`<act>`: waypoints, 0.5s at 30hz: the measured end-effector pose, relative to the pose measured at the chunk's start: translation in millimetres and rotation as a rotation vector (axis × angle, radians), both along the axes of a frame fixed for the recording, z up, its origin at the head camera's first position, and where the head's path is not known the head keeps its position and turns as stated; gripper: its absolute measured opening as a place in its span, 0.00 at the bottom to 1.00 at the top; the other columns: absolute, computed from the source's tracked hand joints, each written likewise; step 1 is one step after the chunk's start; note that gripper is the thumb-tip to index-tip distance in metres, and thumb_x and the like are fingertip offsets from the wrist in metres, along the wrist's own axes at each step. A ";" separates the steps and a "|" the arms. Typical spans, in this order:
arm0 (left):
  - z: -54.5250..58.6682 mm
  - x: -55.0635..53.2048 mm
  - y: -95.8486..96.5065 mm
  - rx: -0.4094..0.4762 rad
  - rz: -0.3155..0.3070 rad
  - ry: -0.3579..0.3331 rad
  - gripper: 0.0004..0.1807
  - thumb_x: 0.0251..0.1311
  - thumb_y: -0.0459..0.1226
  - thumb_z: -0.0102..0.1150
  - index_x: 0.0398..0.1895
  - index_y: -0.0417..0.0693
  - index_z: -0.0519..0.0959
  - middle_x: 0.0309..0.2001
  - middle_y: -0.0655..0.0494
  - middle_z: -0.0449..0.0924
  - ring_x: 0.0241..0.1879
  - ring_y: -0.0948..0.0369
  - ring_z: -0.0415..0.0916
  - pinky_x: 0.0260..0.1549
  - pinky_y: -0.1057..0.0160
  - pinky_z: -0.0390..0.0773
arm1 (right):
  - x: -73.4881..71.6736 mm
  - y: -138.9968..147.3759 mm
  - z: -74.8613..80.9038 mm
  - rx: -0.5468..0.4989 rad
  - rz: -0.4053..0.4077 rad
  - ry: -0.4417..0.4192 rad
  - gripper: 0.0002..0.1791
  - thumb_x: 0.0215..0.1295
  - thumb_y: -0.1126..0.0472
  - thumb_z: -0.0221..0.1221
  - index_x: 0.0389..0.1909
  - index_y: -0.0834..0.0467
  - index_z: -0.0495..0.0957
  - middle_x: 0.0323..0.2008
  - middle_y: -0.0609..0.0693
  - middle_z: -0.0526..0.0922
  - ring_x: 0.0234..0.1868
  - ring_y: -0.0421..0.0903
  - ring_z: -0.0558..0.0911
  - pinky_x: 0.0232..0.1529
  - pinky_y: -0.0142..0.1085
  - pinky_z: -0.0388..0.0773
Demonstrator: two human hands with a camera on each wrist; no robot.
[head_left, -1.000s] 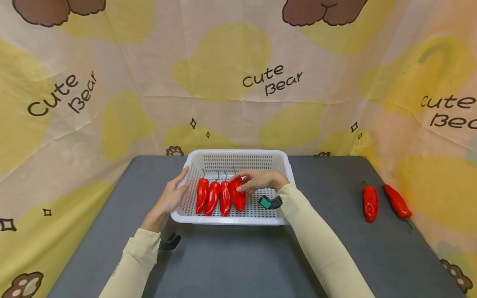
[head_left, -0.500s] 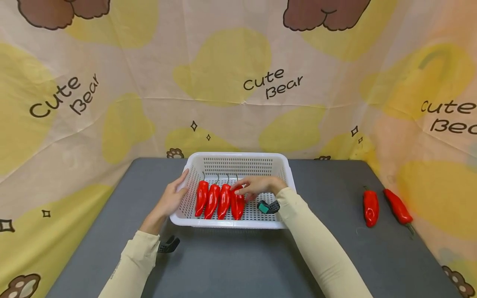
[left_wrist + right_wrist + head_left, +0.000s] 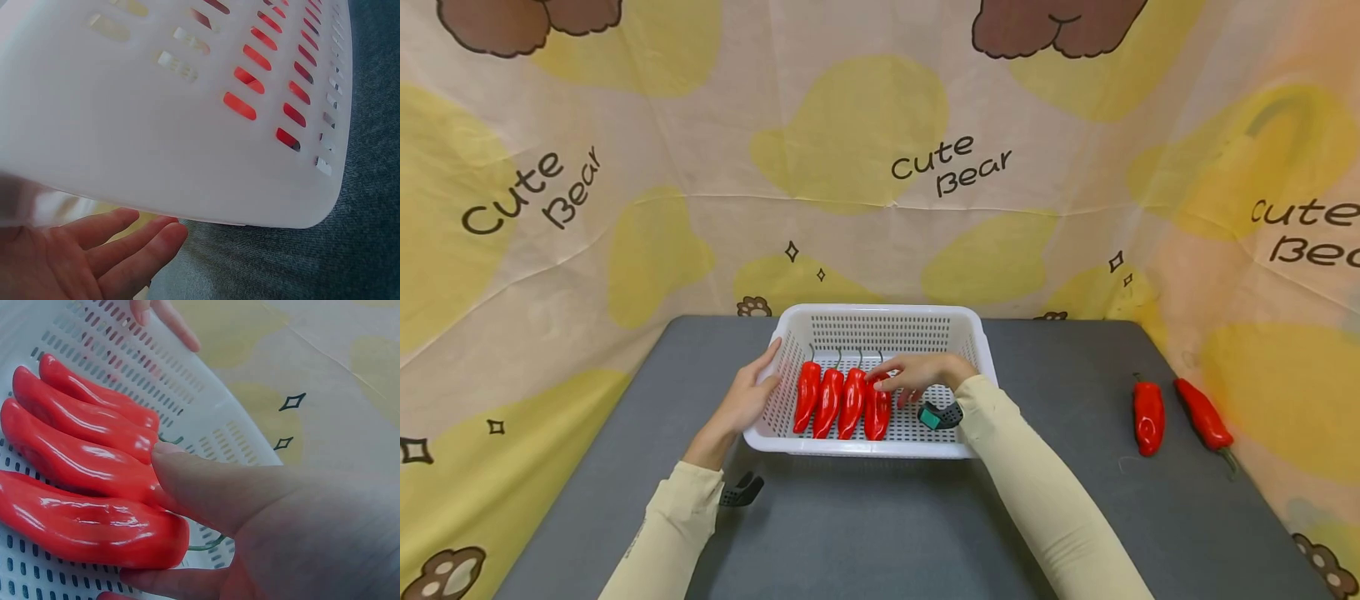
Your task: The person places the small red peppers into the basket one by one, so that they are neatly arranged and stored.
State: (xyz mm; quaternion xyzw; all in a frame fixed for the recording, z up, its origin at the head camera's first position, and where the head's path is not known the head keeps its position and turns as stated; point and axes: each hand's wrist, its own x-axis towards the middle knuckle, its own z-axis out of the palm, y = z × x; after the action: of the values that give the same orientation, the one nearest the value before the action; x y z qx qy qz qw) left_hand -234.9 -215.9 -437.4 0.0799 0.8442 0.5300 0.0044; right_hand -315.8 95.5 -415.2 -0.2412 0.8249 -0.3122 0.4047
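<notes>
Several red peppers [image 3: 852, 404] lie side by side in a white perforated basket [image 3: 880, 448], stems toward its far side. My left hand [image 3: 748, 397] holds the basket's left rim; its thumb laps over the edge, and in the left wrist view its fingers [image 3: 134, 250] reach under the rim outside. My right hand [image 3: 921, 375] is over the rightmost pepper [image 3: 94, 531] in the basket. In the right wrist view my thumb and a finger spread on either side of that pepper's stem end, without a visible firm grip. Some right fingers are hidden.
Two more red peppers lie on the grey table [image 3: 880, 525] at the right: one pepper [image 3: 1148, 418] upright in view, another pepper [image 3: 1204, 414] slanted near the table's right edge. A printed cloth [image 3: 835, 133] hangs behind and beside the table.
The rightmost pepper in the basket has come down in line with the others. My right fingers have loosened around it. The left hand stays at the rim; the last half second shows little motion.
</notes>
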 end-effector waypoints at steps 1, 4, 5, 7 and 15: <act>-0.1 -0.2 0.1 -0.003 0.001 0.004 0.35 0.72 0.27 0.42 0.81 0.45 0.51 0.77 0.31 0.56 0.56 0.36 0.78 0.49 0.43 0.85 | 0.2 -0.1 0.3 0.007 -0.008 0.002 0.28 0.73 0.48 0.55 0.73 0.46 0.69 0.68 0.55 0.72 0.50 0.53 0.85 0.51 0.43 0.84; -0.6 -1.0 0.3 -0.009 0.006 0.012 0.35 0.72 0.27 0.42 0.81 0.45 0.51 0.77 0.32 0.55 0.56 0.36 0.77 0.49 0.44 0.85 | 0.2 0.4 0.6 0.021 -0.017 0.016 0.29 0.73 0.48 0.56 0.73 0.45 0.69 0.67 0.55 0.72 0.50 0.53 0.85 0.51 0.42 0.84; -0.8 -1.1 0.4 -0.008 0.005 0.013 0.35 0.72 0.27 0.42 0.81 0.45 0.51 0.77 0.32 0.55 0.56 0.35 0.77 0.49 0.44 0.85 | -0.2 0.7 0.2 0.022 -0.017 0.022 0.29 0.73 0.48 0.56 0.73 0.45 0.69 0.67 0.56 0.73 0.50 0.53 0.85 0.50 0.42 0.84; -0.8 -1.2 0.7 -0.004 0.003 0.014 0.35 0.72 0.27 0.42 0.81 0.45 0.51 0.77 0.31 0.55 0.55 0.35 0.77 0.49 0.43 0.85 | -1.1 1.5 -0.3 0.023 -0.012 0.032 0.30 0.73 0.48 0.56 0.74 0.45 0.68 0.66 0.56 0.74 0.49 0.53 0.85 0.50 0.42 0.84; -0.3 -1.1 1.5 0.001 0.000 0.003 0.35 0.72 0.27 0.42 0.81 0.44 0.51 0.77 0.31 0.56 0.53 0.36 0.79 0.47 0.43 0.86 | -0.8 2.5 0.7 0.001 -0.014 0.042 0.30 0.73 0.50 0.56 0.74 0.47 0.67 0.61 0.55 0.78 0.46 0.53 0.85 0.47 0.42 0.83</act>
State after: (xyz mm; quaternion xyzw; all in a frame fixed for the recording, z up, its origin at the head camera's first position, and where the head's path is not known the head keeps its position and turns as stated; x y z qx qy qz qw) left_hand -236.1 -214.5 -437.7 0.0809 0.8440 0.5302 0.0030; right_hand -316.6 98.0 -414.5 -0.2418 0.8350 -0.3097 0.3852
